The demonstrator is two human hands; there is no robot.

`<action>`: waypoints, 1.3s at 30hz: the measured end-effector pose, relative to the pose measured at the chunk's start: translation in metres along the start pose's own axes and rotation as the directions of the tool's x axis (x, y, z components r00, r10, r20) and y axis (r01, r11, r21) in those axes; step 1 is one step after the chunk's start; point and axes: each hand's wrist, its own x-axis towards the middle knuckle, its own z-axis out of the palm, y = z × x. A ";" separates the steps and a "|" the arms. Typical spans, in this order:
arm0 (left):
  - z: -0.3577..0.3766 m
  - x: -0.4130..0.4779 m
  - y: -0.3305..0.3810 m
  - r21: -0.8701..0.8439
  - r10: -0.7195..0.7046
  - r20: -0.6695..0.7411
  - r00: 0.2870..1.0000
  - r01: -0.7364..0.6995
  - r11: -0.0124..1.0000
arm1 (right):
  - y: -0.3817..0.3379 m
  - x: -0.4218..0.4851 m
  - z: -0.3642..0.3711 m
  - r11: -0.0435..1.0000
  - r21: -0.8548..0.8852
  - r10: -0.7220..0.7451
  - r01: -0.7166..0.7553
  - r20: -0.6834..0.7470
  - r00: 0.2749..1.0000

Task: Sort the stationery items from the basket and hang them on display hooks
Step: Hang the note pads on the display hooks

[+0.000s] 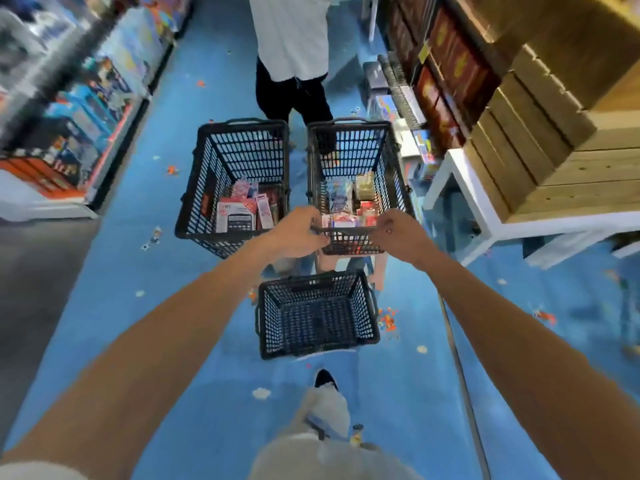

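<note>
Three black mesh baskets are in the aisle in front of me. The right basket (349, 140) holds several packaged stationery items (346, 202). My left hand (298, 233) and my right hand (394, 237) both grip the near rim of this basket. The left basket (239, 147) holds more packs, among them a calculator pack (237, 216). Below my hands a smaller basket (317, 313) sits on the floor with nothing visible inside. A pink stool (375, 268) shows under the right basket.
A person in a white top and dark trousers (294, 74) stands just beyond the baskets. Toy shelves (79, 98) line the left side. Shelves and wooden crates (540, 133) on a white table (485, 216) line the right. The blue floor (173, 323) has scattered small bits.
</note>
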 end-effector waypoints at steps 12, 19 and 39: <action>-0.022 0.158 -0.002 -0.163 -0.110 0.139 0.984 0.133 0.978 | 0.027 0.165 -0.008 0.925 0.265 0.251 -0.273 0.113 0.961; 0.019 0.276 -0.010 -0.260 -0.323 0.222 0.920 0.375 0.890 | 0.075 0.287 0.012 0.857 0.249 0.366 -0.451 0.323 0.873; 0.167 0.407 -0.095 -0.321 -0.666 0.350 0.659 0.752 0.575 | 0.183 0.397 0.150 0.598 0.065 0.641 -0.799 0.560 0.525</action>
